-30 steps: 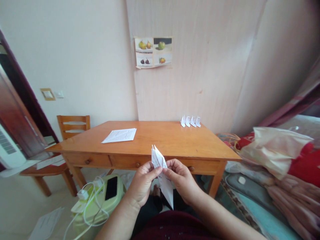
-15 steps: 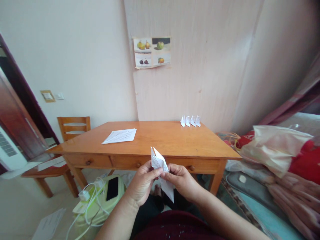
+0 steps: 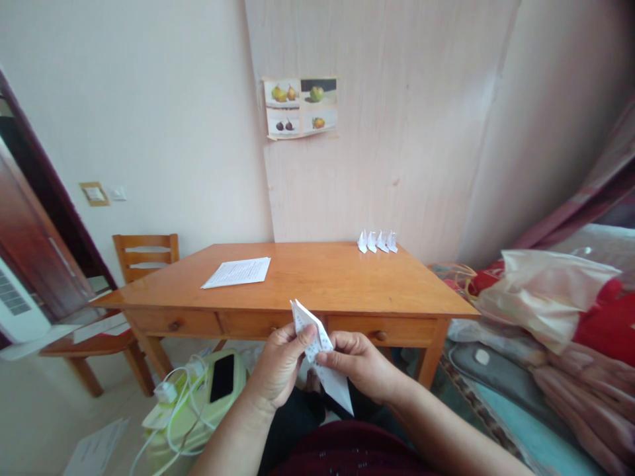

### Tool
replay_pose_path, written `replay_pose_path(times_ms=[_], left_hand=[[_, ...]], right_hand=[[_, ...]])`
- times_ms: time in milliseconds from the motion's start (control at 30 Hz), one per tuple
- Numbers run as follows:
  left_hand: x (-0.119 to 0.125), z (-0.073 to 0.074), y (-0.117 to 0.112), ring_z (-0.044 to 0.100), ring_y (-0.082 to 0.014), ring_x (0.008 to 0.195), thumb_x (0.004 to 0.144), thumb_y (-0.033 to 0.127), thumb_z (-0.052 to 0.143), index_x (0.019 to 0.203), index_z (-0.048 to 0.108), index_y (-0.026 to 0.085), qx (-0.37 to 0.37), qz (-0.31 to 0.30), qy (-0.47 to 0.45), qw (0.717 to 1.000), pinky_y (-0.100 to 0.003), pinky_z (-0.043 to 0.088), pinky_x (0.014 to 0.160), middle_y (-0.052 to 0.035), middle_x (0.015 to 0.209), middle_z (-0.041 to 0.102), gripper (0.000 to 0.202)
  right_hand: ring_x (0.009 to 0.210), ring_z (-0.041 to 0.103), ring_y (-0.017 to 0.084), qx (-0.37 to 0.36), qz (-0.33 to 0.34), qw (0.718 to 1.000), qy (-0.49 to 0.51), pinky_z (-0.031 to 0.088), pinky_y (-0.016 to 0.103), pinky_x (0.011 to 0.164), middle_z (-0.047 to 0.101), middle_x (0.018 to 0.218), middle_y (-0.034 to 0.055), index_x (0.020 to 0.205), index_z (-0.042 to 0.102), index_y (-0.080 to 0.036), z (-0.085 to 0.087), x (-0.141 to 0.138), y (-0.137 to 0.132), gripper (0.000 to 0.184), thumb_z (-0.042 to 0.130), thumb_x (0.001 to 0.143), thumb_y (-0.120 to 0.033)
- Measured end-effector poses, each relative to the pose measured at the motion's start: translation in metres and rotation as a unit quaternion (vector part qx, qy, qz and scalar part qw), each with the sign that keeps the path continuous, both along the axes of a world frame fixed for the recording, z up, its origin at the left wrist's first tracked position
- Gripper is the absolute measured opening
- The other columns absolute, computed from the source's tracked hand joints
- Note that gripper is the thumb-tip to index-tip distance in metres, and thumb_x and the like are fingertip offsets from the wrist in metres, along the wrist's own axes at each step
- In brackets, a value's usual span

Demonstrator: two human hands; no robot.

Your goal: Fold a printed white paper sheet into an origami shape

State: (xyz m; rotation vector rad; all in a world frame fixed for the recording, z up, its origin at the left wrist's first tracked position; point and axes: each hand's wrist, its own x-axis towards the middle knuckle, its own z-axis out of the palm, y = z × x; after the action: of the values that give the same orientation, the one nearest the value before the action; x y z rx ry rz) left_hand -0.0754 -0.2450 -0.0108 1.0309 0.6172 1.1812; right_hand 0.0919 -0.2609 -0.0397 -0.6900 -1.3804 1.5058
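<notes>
A folded piece of white printed paper [image 3: 317,344] is held up in front of my lap, pointed at both ends. My left hand [image 3: 278,363] pinches its upper left part between thumb and fingers. My right hand [image 3: 361,365] pinches it from the right, thumb on the middle fold. Beyond my hands stands a wooden table [image 3: 322,284] with drawers. At its far right edge is a row of several small folded paper figures [image 3: 378,241]. A flat printed sheet [image 3: 238,272] lies on its left half.
A wooden chair [image 3: 143,251] stands left of the table. On the floor at left is a green box [image 3: 198,403] with a phone and white cables on it, and a loose sheet [image 3: 96,446]. Bedding and a plastic bag [image 3: 546,291] fill the right side.
The folded paper has tilted, its top point moving left and lower tip swinging right. Both hands shifted slightly along it, and the view moved a little.
</notes>
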Motion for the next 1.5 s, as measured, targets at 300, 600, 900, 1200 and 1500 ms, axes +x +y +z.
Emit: replay_pose_path(times_ms=[300, 600, 900, 1200, 1500], left_hand=[[0.009, -0.004, -0.001, 0.055, -0.0107, 0.061, 0.072, 0.035, 0.087, 0.077, 0.069, 0.014, -0.063, -0.008, -0.056, 0.996, -0.023, 0.044, 0.060, -0.0002, 0.066, 0.062, 0.028], [0.006, -0.007, 0.004, 0.056, -0.0119, 0.065, 0.074, 0.035, 0.086, 0.083, 0.068, 0.014, -0.014, 0.001, -0.004, 1.000, -0.024, 0.044, 0.063, -0.0011, 0.072, 0.063, 0.029], [0.000, -0.008, 0.007, 0.053, -0.0107, 0.060, 0.078, 0.041, 0.081, 0.076, 0.066, 0.013, 0.025, 0.063, 0.034, 0.997, -0.023, 0.041, 0.059, -0.0003, 0.068, 0.062, 0.031], [0.006, -0.010, 0.008, 0.051, -0.0099, 0.057, 0.074, 0.042, 0.083, 0.072, 0.061, 0.015, 0.001, 0.081, 0.002, 0.997, -0.023, 0.039, 0.056, 0.0030, 0.062, 0.056, 0.034], [0.002, -0.013, 0.014, 0.047, -0.0099, 0.056, 0.077, 0.043, 0.081, 0.075, 0.061, 0.016, 0.035, 0.108, 0.049, 0.992, -0.022, 0.037, 0.054, 0.0031, 0.063, 0.054, 0.034]], right_hand=[[0.049, 0.044, 0.007, -0.020, 0.008, 1.000, 0.008, 0.033, 0.022, 0.049, 0.057, 0.061, -0.0037, 0.078, 0.064, -0.016, 0.005, 0.001, -0.002, 0.033, 0.082, 0.076, -0.044], [0.047, 0.041, 0.006, -0.018, -0.009, 1.000, 0.012, 0.030, 0.021, 0.047, 0.052, 0.060, -0.0049, 0.078, 0.061, -0.016, 0.000, 0.000, 0.001, 0.035, 0.081, 0.077, -0.045], [0.046, 0.039, 0.006, -0.004, 0.018, 1.000, -0.025, 0.028, 0.021, 0.046, 0.053, 0.059, -0.0045, 0.077, 0.064, -0.016, 0.007, -0.002, 0.003, 0.034, 0.079, 0.078, -0.046], [0.046, 0.041, 0.007, -0.015, 0.020, 1.000, -0.015, 0.030, 0.022, 0.046, 0.055, 0.060, -0.0034, 0.078, 0.065, -0.015, 0.009, -0.007, 0.004, 0.034, 0.080, 0.077, -0.045], [0.047, 0.041, 0.007, -0.037, 0.013, 0.999, -0.021, 0.029, 0.022, 0.047, 0.055, 0.060, -0.0039, 0.082, 0.063, -0.016, 0.006, -0.008, 0.008, 0.037, 0.080, 0.077, -0.048]])
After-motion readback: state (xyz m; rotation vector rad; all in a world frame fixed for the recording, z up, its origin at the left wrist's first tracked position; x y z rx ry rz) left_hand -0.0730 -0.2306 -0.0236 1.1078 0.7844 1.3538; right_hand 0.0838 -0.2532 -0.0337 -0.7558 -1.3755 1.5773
